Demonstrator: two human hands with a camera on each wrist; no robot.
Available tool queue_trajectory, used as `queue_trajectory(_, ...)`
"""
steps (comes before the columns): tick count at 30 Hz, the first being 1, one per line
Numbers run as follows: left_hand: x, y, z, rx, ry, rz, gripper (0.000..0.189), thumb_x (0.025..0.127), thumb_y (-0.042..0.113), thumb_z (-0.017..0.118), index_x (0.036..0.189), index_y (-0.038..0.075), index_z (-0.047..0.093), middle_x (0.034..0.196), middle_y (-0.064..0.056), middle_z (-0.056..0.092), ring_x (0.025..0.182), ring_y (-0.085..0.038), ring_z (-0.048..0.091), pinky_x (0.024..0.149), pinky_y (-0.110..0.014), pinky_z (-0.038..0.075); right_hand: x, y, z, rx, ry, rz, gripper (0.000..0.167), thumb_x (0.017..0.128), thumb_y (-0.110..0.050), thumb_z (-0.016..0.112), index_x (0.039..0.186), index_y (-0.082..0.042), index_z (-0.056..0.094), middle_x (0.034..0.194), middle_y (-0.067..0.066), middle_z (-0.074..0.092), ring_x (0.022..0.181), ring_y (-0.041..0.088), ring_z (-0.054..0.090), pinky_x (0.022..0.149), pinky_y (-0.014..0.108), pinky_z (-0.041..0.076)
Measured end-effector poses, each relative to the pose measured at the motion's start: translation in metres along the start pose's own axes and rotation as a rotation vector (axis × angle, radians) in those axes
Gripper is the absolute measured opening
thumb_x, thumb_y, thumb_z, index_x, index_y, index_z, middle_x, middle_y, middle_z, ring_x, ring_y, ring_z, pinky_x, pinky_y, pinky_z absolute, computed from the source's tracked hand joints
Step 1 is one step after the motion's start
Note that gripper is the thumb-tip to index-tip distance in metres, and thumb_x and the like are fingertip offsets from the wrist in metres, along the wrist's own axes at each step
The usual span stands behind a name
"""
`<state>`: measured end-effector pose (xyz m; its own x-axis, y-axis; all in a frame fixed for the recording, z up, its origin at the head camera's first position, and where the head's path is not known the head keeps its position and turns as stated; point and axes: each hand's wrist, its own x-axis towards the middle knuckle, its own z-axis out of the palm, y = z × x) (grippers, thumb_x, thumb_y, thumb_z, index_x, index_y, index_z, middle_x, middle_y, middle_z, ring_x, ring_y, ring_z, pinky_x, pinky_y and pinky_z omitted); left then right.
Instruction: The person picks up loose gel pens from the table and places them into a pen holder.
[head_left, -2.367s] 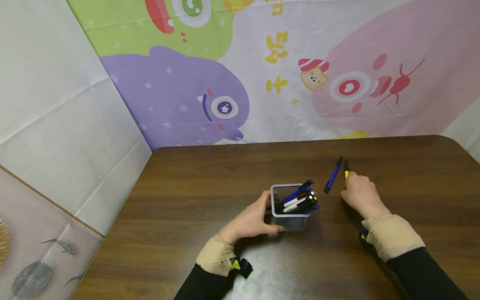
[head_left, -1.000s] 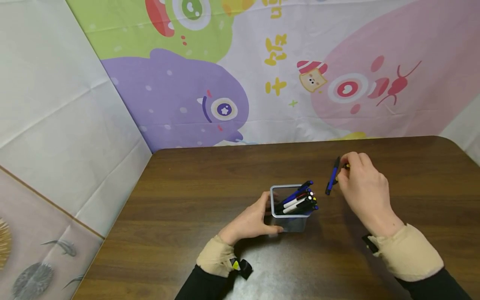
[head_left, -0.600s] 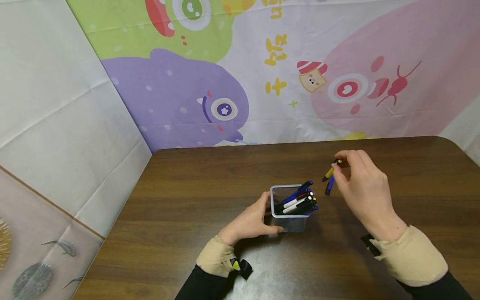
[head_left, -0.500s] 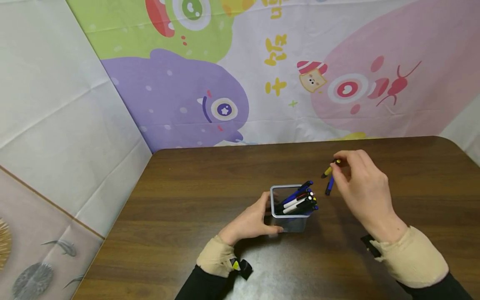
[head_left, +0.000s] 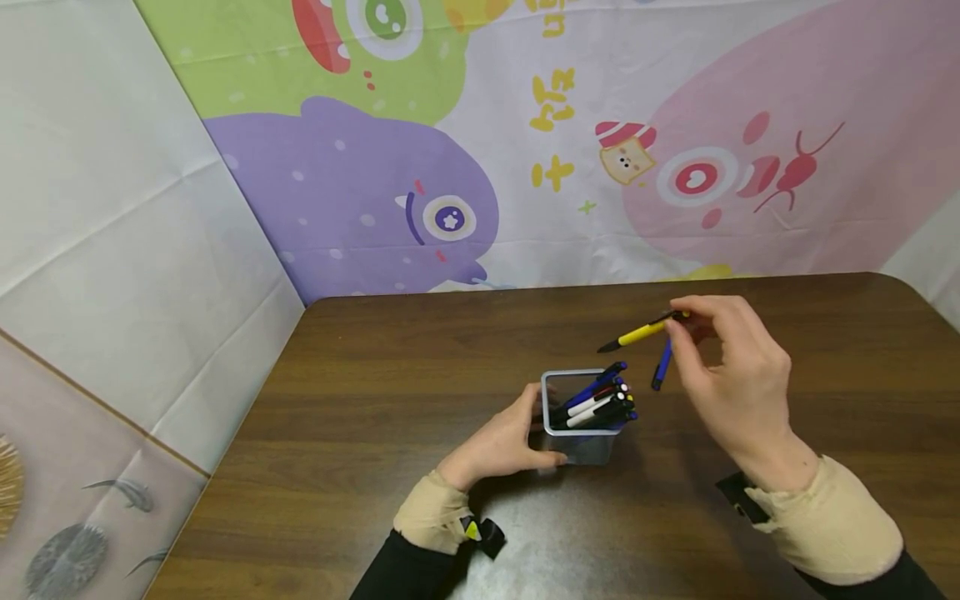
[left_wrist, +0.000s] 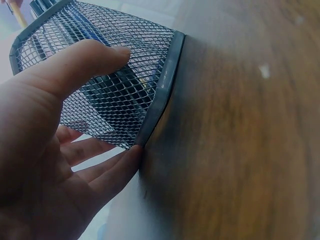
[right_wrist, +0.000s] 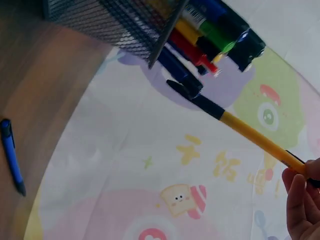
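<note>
My left hand [head_left: 501,443] grips a mesh pen holder [head_left: 588,450] standing on the table, thumb on the near side. In the left wrist view the thumb of the left hand [left_wrist: 40,112] lies across the mesh holder [left_wrist: 135,25], with fingertips at its bottom edge. Several pens [head_left: 596,408] lean out of it to the right. Up and right of the holder, my right hand [head_left: 738,383] pinches a yellow pen [head_left: 641,333] near one end, its dark tip pointing left. Below that hand a blue pen [head_left: 662,368] lies on the table, partly covered by the fingers.
The brown wooden table [head_left: 360,400] extends to a cartoon-printed backdrop [head_left: 555,233] behind it. A white cloth panel [head_left: 135,167] stands at the left. In the right wrist view, blue, red, green and yellow pens [right_wrist: 190,37] stick out of the holder.
My right hand has picked the yellow pen up from the table, raised it and turned it so its dark tip now points left towards the holder. The left hand and holder have stayed put.
</note>
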<state>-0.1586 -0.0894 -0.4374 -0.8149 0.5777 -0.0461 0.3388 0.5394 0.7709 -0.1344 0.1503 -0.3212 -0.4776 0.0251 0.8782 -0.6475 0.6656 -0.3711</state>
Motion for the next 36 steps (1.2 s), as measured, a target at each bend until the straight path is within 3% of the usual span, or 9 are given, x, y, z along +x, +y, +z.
queue_trajectory(12,0.000,0.000,0.000,-0.006,0.003,0.005,0.080,0.073,0.032,0.075,0.133,0.017,0.025,0.130,-0.003,0.045,0.117,-0.011,0.048,0.096,-0.026,0.042,-0.005,-0.006,0.004,0.085,-0.034,0.009,0.024,0.072,0.007,0.068,0.096,0.002,0.065,0.083,0.009,0.063,0.076,-0.004,0.052,0.070,0.008,0.041)
queue_trajectory(22,0.001,0.000,0.000,0.004,0.005,0.010,0.078,0.073,0.032,0.075,0.132,0.016,0.026,0.129,-0.003,0.045,0.117,-0.010,0.048,0.096,-0.025,0.042,-0.017,-0.001,0.011,0.092,-0.134,0.034,0.025,0.073,0.006,0.069,0.095,-0.004,0.066,0.083,0.002,0.064,0.075,-0.001,0.055,0.066,0.009,0.043)
queue_trajectory(29,0.001,-0.001,0.000,0.004,0.010,0.012,0.077,0.073,0.033,0.075,0.131,0.017,0.027,0.126,-0.002,0.047,0.116,-0.009,0.049,0.095,-0.025,0.042,-0.025,0.006,0.016,0.083,-0.197,0.040,0.026,0.070,0.004,0.072,0.094,-0.007,0.067,0.079,0.001,0.064,0.069,0.003,0.054,0.052,0.010,0.039)
queue_trajectory(36,0.002,-0.002,0.000,0.006,0.010,0.019,0.077,0.072,0.032,0.076,0.130,0.017,0.027,0.126,-0.002,0.047,0.115,-0.008,0.049,0.095,-0.024,0.042,-0.033,0.012,0.020,0.087,-0.264,0.032,0.024,0.072,0.004,0.071,0.093,-0.009,0.067,0.079,0.000,0.064,0.067,0.004,0.052,0.053,0.010,0.038)
